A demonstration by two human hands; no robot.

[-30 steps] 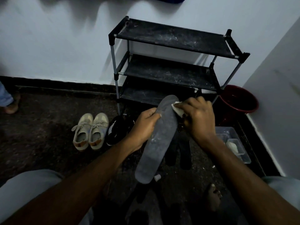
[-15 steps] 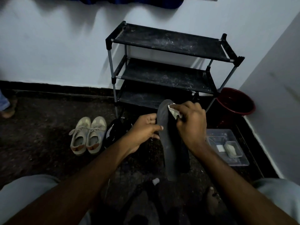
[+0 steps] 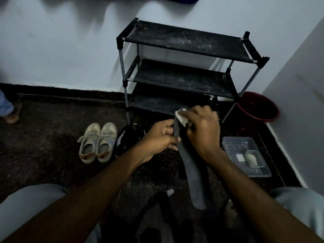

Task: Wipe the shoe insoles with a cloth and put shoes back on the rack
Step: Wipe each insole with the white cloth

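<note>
White markings on the black shoes (image 3: 126,139) near the foot of the rack (image 3: 184,41) are too small to read. The insole (image 3: 194,172) is a long, dark grey, matte strip with a rounded lower end and faint pale dust marks. It is held in the air above the floor (image 3: 43,137), in front of the black three-shelf rack. The left grip (image 3: 159,135) pinches its upper part from the left edge. The right grip (image 3: 203,130), clenched round a pale crumpled cloth (image 3: 181,117), presses it against the insole's top end. Beige sneakers (image 3: 98,142) stand just left of the black shoes.
</note>
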